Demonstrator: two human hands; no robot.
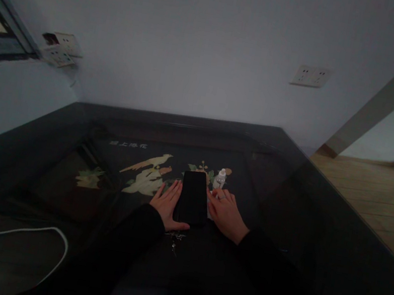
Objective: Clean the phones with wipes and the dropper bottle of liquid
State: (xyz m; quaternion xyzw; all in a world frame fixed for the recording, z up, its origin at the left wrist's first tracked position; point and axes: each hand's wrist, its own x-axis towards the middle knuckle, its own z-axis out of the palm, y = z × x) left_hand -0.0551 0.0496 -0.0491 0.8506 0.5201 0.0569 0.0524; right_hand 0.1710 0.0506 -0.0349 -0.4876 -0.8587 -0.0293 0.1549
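Head view | left hand: spread wide, touching phone | right hand: half-curled beside it, grip unclear

Both arms are clothed in long, black sleeves, the left sleeve and the right sleeve alike, each reaching the wrist and ending in a plain edge there; their folds are too dark to make out. The left hand is bare, while the right hand wears a thin, pale ring.
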